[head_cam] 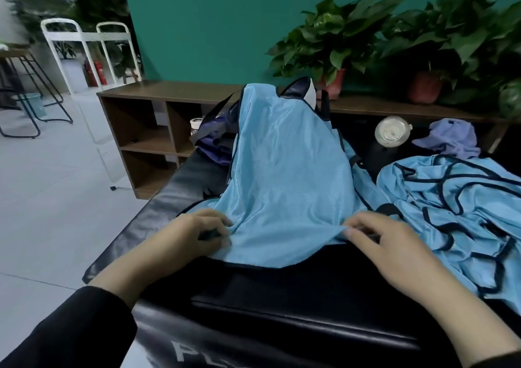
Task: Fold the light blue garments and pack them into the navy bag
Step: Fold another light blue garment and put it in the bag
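Hands apart, your left hand (197, 233) and right hand (375, 238) pinch the light blue garment's (284, 170) near corners, spreading it flat for folding before the navy bag (217, 139).

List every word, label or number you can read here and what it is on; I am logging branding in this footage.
"PL": large pale letters on the black padded surface at the bottom edge; the rest of the word is cut off by the frame.
The white tag on the navy bag: no print can be made out.
The light blue garment shows no lettering.
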